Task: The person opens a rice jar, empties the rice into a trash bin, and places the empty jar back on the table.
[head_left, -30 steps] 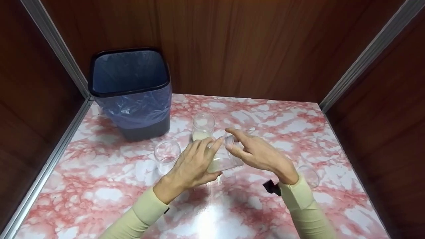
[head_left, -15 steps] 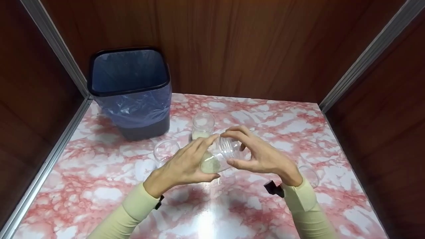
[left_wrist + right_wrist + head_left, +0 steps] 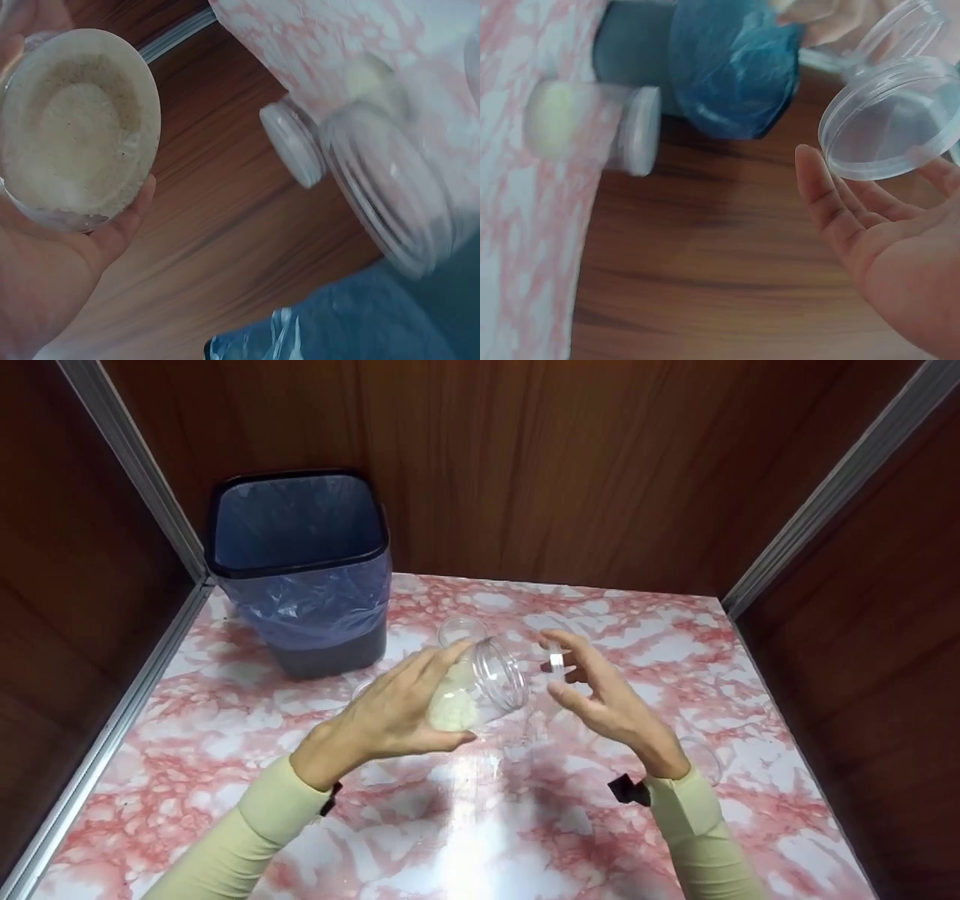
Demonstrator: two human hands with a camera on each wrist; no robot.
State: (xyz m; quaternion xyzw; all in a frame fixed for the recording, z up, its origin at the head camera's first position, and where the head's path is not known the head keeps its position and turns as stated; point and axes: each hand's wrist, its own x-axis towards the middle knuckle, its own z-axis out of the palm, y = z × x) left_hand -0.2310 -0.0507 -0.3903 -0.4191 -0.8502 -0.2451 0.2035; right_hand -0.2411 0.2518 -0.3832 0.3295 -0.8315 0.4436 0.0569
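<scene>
My left hand (image 3: pixel 382 709) grips a clear plastic jar (image 3: pixel 491 686) by its side, tilted with its threaded, uncovered mouth toward the right. Pale, grain-like contents lie in its lower end; the left wrist view shows them through the round base (image 3: pixel 82 142). Just right of the mouth, my right hand (image 3: pixel 611 705) holds a clear round lid (image 3: pixel 556 662) between fingers and thumb, apart from the jar. Behind the held jar stands a lidded jar (image 3: pixel 461 630), its pale contents visible in the right wrist view (image 3: pixel 555 120). My left hand mostly hides another clear jar (image 3: pixel 390 195), without a lid.
A dark bin (image 3: pixel 326 660) with a blue liner stands at the back left of the red-and-white marbled table (image 3: pixel 622 840). Another clear round piece (image 3: pixel 703 761) lies by my right wrist. Brown wood panels (image 3: pixel 525 472) enclose the back and sides.
The lid has come off the jar and moved right in my right hand. My left hand has shifted left and raised the jar, its mouth now uncovered.
</scene>
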